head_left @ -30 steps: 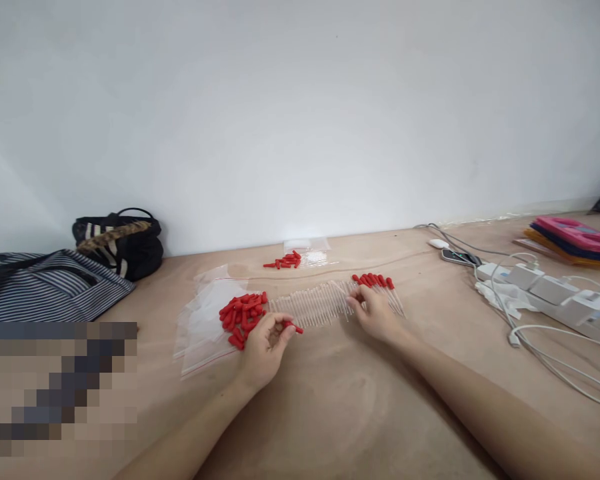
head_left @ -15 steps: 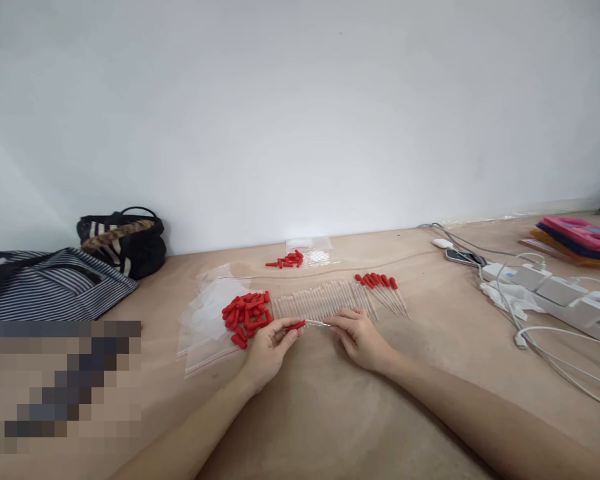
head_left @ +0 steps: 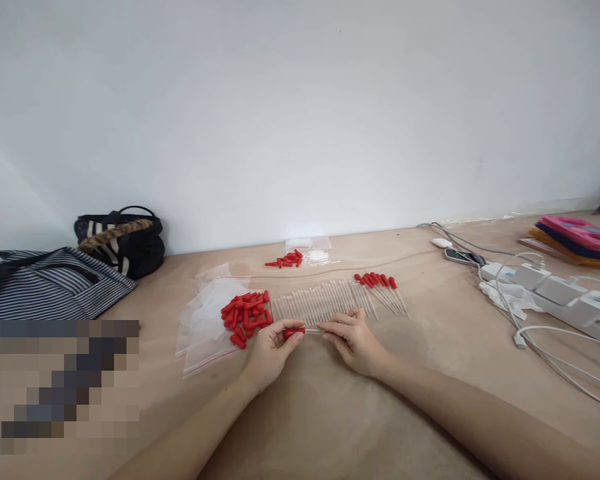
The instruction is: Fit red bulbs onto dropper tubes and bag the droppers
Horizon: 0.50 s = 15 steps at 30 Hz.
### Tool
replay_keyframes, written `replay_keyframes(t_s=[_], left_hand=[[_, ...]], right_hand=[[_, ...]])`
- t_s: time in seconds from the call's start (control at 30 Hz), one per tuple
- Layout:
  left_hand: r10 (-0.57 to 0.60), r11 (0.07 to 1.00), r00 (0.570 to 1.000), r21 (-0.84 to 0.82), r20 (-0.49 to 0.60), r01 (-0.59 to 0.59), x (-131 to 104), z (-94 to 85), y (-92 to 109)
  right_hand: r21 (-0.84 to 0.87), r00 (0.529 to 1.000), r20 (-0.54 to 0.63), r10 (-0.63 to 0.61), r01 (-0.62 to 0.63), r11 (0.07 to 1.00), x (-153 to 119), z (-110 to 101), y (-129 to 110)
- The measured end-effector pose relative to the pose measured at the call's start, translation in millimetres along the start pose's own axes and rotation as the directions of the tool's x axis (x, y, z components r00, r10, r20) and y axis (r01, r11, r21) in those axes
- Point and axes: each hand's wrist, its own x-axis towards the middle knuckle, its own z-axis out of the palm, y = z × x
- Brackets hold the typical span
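Observation:
Between thumb and fingers, my left hand (head_left: 274, 347) pinches a red rubber dropper bulb (head_left: 294, 332). My right hand (head_left: 353, 341) grips a thin clear glass dropper tube (head_left: 312, 331), whose end meets the bulb's opening; how far it sits inside I cannot tell. Just beyond my hands lies a row of bare clear tubes (head_left: 310, 303). To the left is a pile of loose red bulbs (head_left: 245, 313). Several droppers with red bulbs fitted (head_left: 380, 287) lie fanned out at the right end of the row.
Clear zip bags (head_left: 205, 313) lie under and left of the bulb pile. Smaller red pieces (head_left: 286, 259) sit near the wall beside another clear bag (head_left: 317, 247). Striped fabric (head_left: 65, 283) and a black bag (head_left: 130, 247) are at left; a power strip (head_left: 565, 303) with cables is at right.
My right hand has shifted slightly left toward my left hand, so less tube shows between them. The red bulb is more visible between my left fingers and now lies level with the tube.

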Motion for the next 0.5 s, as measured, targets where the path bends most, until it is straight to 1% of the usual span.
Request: replay_keyframes(t_s=[0.17,0.33,0.4,0.5], left_hand=[[0.062,0.995,0.997,0.075,0.035,-0.065,-0.8,-0.4,0.1],[0.103,0.950,0.993,0.289,0.058,-0.115,-2.2,-3.7,2.1],[0.100,0.947,0.994,0.303,0.047,-0.110,-2.4,-4.5,2.1],[0.085,0.967,0.996,0.238,0.025,-0.088,-1.7,-3.9,0.5]], right_hand=[[-0.069,1.000,-0.015,-0.012,0.011,0.998,-0.7,-0.3,-0.6],[-0.089,1.000,-0.021,-0.020,0.018,0.996,-1.2,-0.8,-1.4],[-0.095,0.999,-0.035,-0.017,0.013,0.995,-1.1,-0.4,-2.4],[-0.121,0.999,-0.049,-0.012,0.006,0.993,-0.8,0.7,-4.8]])
